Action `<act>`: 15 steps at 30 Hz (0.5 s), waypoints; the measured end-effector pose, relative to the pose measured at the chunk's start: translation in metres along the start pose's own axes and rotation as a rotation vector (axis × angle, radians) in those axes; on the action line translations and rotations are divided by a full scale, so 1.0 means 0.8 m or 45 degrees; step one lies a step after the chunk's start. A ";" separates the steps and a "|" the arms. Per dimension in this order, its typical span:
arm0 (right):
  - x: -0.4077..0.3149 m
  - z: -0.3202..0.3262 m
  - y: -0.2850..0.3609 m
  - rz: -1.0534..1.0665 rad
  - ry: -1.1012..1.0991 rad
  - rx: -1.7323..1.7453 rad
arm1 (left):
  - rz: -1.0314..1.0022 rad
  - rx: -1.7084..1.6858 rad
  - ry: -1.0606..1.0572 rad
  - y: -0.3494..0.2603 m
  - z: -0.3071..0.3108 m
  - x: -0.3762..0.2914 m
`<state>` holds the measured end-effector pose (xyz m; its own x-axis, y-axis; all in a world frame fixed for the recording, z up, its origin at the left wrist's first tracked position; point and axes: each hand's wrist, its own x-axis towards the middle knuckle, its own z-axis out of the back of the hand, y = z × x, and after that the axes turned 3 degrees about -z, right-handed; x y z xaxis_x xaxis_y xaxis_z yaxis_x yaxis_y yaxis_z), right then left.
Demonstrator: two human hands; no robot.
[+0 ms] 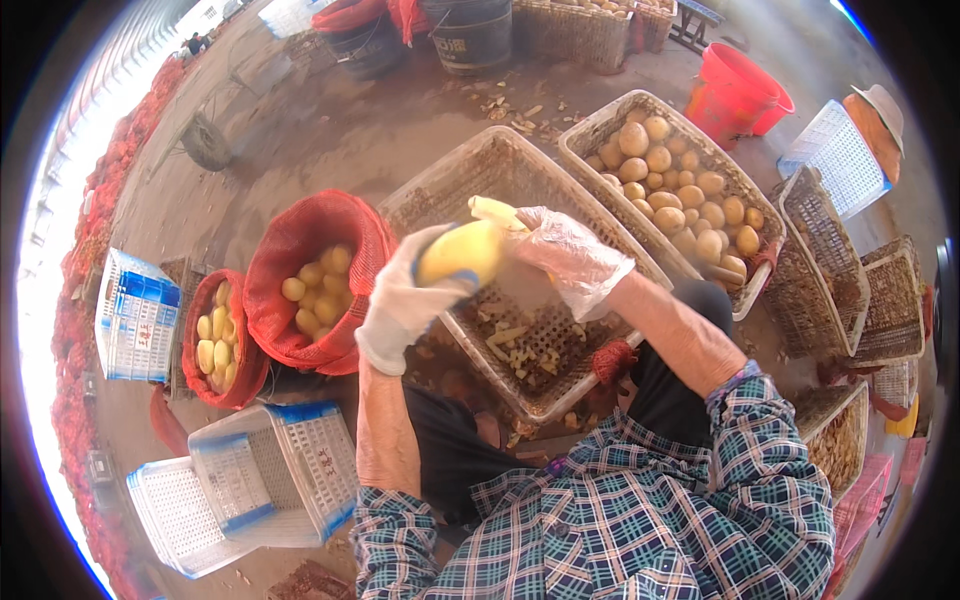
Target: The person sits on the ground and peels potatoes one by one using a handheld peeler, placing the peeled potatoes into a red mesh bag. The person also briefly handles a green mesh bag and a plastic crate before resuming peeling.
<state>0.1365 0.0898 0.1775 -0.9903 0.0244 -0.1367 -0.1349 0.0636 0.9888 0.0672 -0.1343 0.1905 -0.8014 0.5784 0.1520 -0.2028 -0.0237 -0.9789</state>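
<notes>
In the middle of the view, my left hand point(409, 300), in a white knit glove with blue fingertips, grips a peeled yellow potato point(461, 253). My right hand point(566, 251), in a clear plastic glove, is at the potato's right end with its fingers bent. A pale yellow strip point(496, 213) lies against those fingers and the potato's top. Blur hides whether the right hand holds a tool. Both hands are above a dirty plastic crate point(420, 184) with peel scraps point(517, 349) at its near end.
Unpeeled potatoes point(667, 180) fill much of a crate at right. Left stand a red mesh sack point(262, 255) and a smaller sack point(195, 304), both holding peeled potatoes. White-blue crates point(262, 472) lie lower left. Black buckets point(469, 37), a red bucket point(731, 94) and stacked crates point(817, 277) stand farther out.
</notes>
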 end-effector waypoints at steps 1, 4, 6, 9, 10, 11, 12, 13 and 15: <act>-0.005 0.006 0.016 0.022 0.081 -0.154 | 0.071 0.040 0.078 0.002 -0.003 -0.001; -0.001 0.025 0.010 0.181 0.200 -0.388 | 0.207 -0.058 0.146 0.024 -0.009 0.002; -0.004 0.039 0.006 0.236 0.248 -0.491 | 0.402 -0.289 0.192 0.030 -0.012 0.001; -0.002 0.056 0.011 0.363 0.291 -0.556 | 0.296 -0.459 0.345 0.059 -0.004 0.000; -0.004 0.061 0.018 0.397 0.263 -0.597 | 0.262 -0.576 0.361 0.065 -0.010 0.001; -0.006 0.068 0.025 0.430 0.233 -0.636 | 0.267 -0.608 0.321 0.069 -0.015 0.003; 0.003 0.080 0.021 0.623 0.159 -0.800 | 0.272 -0.641 0.282 0.071 -0.019 0.005; 0.008 0.088 0.018 0.815 0.085 -0.963 | 0.278 -0.673 0.240 0.072 -0.023 0.008; 0.005 0.094 0.018 0.859 0.019 -1.177 | 0.326 -0.707 0.232 0.062 -0.031 0.014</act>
<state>0.1327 0.1656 0.1867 -0.8694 -0.2376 0.4332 0.4581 -0.7162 0.5266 0.0621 -0.1091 0.1404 -0.6674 0.7410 -0.0743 0.3440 0.2183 -0.9132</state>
